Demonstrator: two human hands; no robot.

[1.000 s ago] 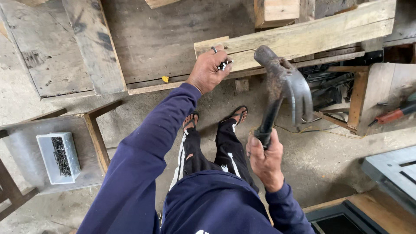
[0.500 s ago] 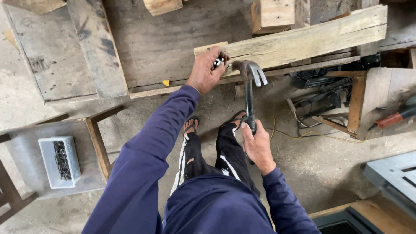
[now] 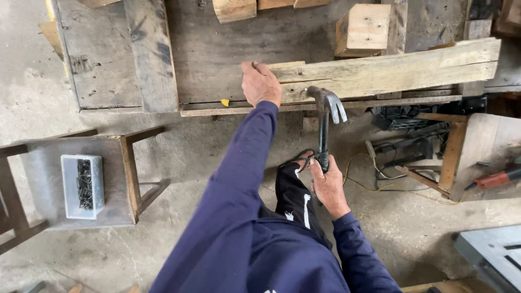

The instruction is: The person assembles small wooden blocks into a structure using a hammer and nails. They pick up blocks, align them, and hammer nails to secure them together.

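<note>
Left hand (image 3: pixel 261 83): laid palm-down on the near end of the plank (image 3: pixel 391 70), fingers spread over its top edge; nothing is seen gripped in it. Arm is stretched forward in a dark blue sleeve.

Right hand (image 3: pixel 329 184): clenched around the black grip of the hammer (image 3: pixel 324 122), held upright in front of the body.

Hammer: claw type, steel head, dark handle. The head is set against the front face of the plank, just right of the left hand, claw turned to the right. Whether a nail lies under the head cannot be told.

Plank: long, rough, pale wood, lying crosswise on the bench (image 3: pixel 217 49), running from the left hand out to the right and slightly upward in view.

Bench: weathered grey boards, with a worn board lying lengthwise at the left.

Blocks (image 3: pixel 362 30): squared timber offcuts resting on the bench beyond the plank; more are cut off by the top edge.

Stool (image 3: pixel 81 146): wooden, grey top, standing to the left, well apart from the hands.

Tray (image 3: pixel 82 184): white, rectangular, placed on the stool, filled with dark nails.

Cables (image 3: pixel 396 146): tangled black and yellow leads lying on the concrete floor to the right, under the bench edge.
</note>
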